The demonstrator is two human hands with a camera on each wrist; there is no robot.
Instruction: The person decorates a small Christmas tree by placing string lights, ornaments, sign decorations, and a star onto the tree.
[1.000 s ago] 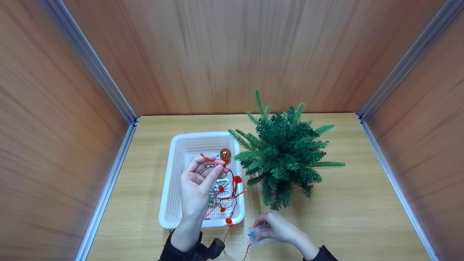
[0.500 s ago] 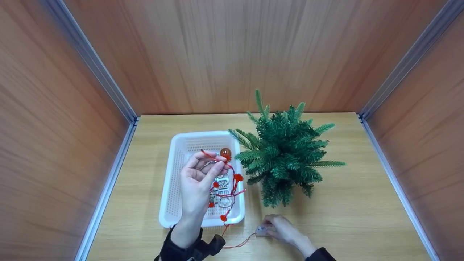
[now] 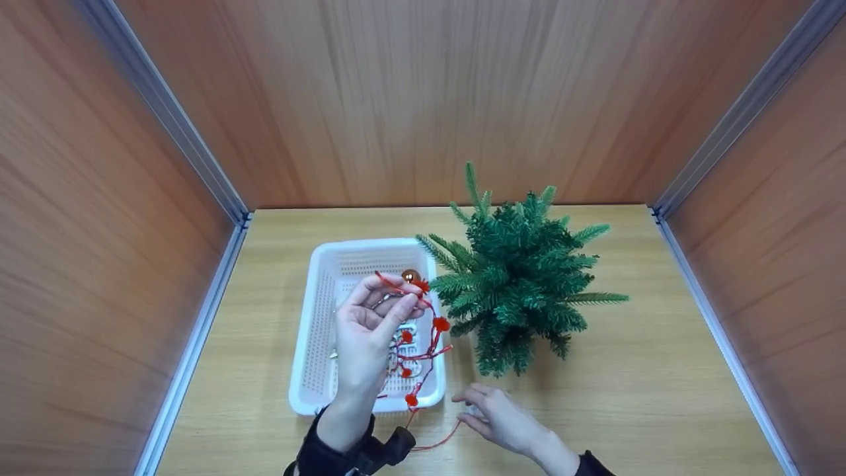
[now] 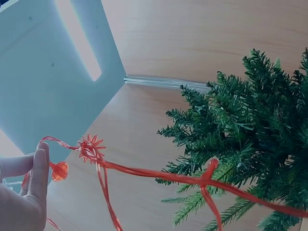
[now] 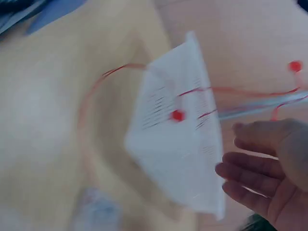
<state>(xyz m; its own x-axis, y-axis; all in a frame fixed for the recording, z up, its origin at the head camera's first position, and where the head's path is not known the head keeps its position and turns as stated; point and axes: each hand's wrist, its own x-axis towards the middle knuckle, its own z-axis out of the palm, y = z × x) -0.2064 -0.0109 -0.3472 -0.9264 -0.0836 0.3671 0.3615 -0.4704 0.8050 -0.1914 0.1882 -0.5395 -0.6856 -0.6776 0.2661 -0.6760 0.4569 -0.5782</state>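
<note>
My left hand (image 3: 363,337) is raised over the white basket and pinches one end of a red string of lights (image 3: 441,324). In the left wrist view its twisted red cord (image 4: 154,173) stretches from my fingertips past a spiky red light cover (image 4: 90,148). The rest hangs over the basket and runs across the table to a small clear box (image 3: 472,411). My right hand (image 3: 499,420) is at that box, which it partly hides. The right wrist view, blurred, shows the right hand (image 5: 269,173) with loose fingers, apart from the pale box (image 5: 96,211).
The white perforated basket (image 3: 307,317) holds a shiny copper-coloured ball (image 3: 410,275) and other small ornaments, partly hidden by my left hand. A green artificial tree (image 3: 522,277) stands on the wooden table (image 3: 634,396) to its right. Wood panels (image 3: 436,106) enclose the back and sides.
My right hand moved right with the clear box, then loosened its fingers from it on the table. My left hand shifted slightly right, still pinching the string of lights.
</note>
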